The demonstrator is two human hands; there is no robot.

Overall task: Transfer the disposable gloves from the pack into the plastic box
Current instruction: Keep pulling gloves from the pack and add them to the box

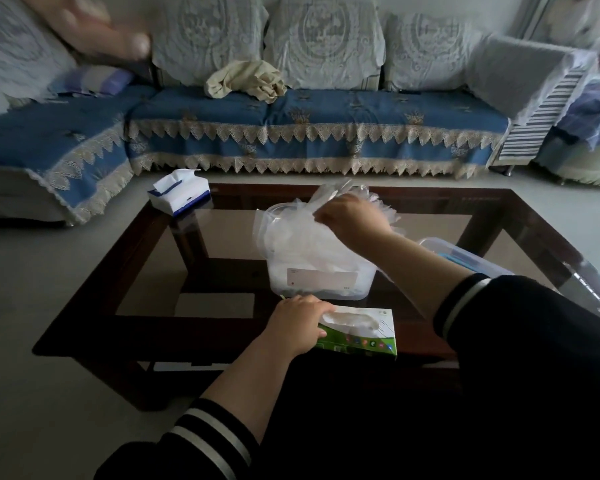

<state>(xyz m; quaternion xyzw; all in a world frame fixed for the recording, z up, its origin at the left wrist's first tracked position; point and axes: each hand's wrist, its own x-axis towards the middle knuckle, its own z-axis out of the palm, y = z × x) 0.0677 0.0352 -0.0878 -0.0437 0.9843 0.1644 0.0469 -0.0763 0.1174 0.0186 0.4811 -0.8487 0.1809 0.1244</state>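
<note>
Behind a dark wood-framed glass surface stands a sofa under a blue lace-trimmed cover, a white tissue pack near the far left corner. The left hand grips the left end of the green cardboard glove pack, which lies flat at the near edge with its long axis running left to right and its torn opening facing up. The right hand clutches a bunch of thin clear disposable gloves above the translucent plastic box, just behind the pack. The gloves hang loosely down, long axis roughly vertical, some draping past the box's left rim. That slack film could snag the rim or spill onto the glass if released too high.
</note>
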